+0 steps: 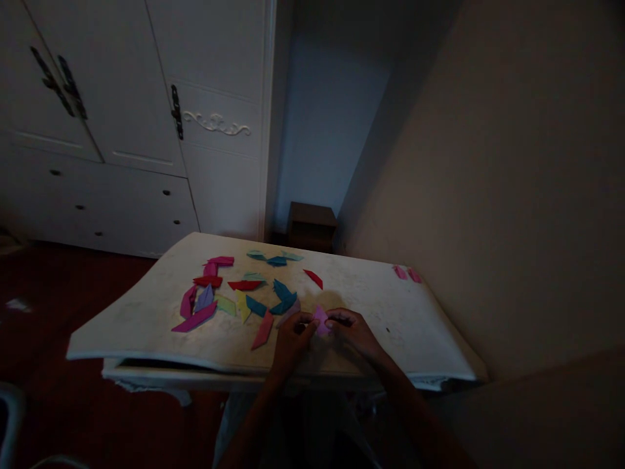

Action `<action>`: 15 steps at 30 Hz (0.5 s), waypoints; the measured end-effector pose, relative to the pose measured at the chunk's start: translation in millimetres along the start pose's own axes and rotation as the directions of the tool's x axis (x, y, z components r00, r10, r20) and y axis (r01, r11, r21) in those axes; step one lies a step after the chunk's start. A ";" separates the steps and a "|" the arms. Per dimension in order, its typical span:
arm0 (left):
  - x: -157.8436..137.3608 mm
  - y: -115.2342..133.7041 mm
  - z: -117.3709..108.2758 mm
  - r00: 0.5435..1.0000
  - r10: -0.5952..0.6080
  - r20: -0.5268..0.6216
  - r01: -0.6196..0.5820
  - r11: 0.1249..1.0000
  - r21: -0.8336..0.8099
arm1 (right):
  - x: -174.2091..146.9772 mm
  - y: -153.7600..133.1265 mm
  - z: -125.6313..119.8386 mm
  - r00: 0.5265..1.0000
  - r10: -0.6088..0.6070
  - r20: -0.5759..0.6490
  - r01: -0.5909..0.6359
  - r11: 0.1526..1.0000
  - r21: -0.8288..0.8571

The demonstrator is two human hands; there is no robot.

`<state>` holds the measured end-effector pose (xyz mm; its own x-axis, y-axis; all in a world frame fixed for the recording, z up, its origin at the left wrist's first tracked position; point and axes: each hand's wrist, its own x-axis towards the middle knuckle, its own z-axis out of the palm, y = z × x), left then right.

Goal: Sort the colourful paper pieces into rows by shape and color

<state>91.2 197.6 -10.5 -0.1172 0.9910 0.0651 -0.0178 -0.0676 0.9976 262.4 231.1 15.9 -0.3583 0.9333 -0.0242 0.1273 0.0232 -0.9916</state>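
Lilac paper (pixel 321 319) sat between hands: left hand (pixel 295 332) pinched one side, right hand (pixel 353 327) other. Step looked like folding; next move likely called for steady pinch. Folded papers (pixel 256 306) lay left of left hand.

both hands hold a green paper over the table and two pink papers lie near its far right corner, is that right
Not green: the head view shows the held paper is light purple. The left hand and right hand do hold it over the table, and two pink papers lie near its far right corner.
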 end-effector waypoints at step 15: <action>4.3 -0.7 -2.1 1.000 0.014 -0.021 -0.014 1.000 0.014 | 44.3 24.9 -127.1 0.893 0.019 -0.450 -0.012 1.000 0.019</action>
<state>88.6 201.6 -10.9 -0.1385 0.9872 0.0789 -0.0022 -0.0800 0.9968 367.3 318.5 6.3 0.0985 0.9950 0.0165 0.1137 0.0052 -0.9935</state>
